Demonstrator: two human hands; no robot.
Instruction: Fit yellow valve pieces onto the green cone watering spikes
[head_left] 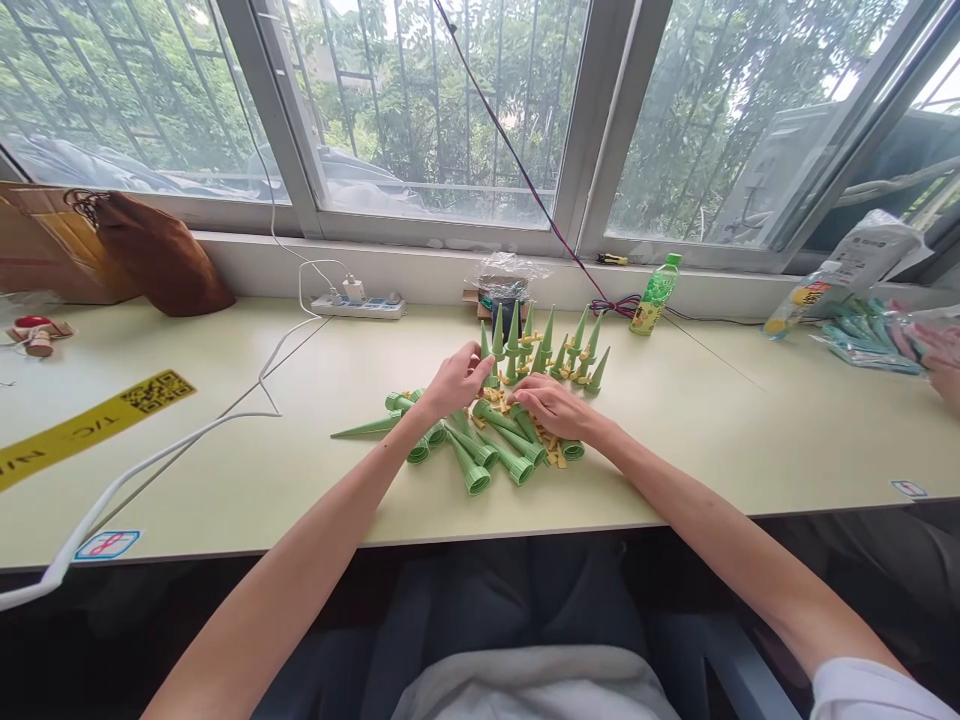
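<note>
Many pointed green plastic spikes (547,334) stand with their tips up on the smooth, pale yellow table (712,430), and small yellow plastic pieces sit around their lower parts. Your left hand (454,382) is at the left end of these standing spikes. Its thumb and fingers are bent close together, right by the leftmost one. You look like you are touching it, but I cannot tell if you are gripping it. Your right hand (555,402) is just in front of the standing spikes, with its fingers curled down and close together. They hide what is under them, so I cannot tell if you hold anything there.

Loose green hollow plastic cones with ridged round ends (468,460) lie in a heap in front of the standing spikes, on your side. Most of their open ends point toward you. Little yellow plastic bits (556,456) lie there too, some partly under your right hand.

Behind the standing spikes is some crinkly clear plastic wrap (511,266). Right of them, a bit farther back, stands a green drink bottle with a green cap (655,295). Left of them and farther back lies a white power strip (379,308). Far to their right, another person's hand (945,380) shows at the edge.
</note>
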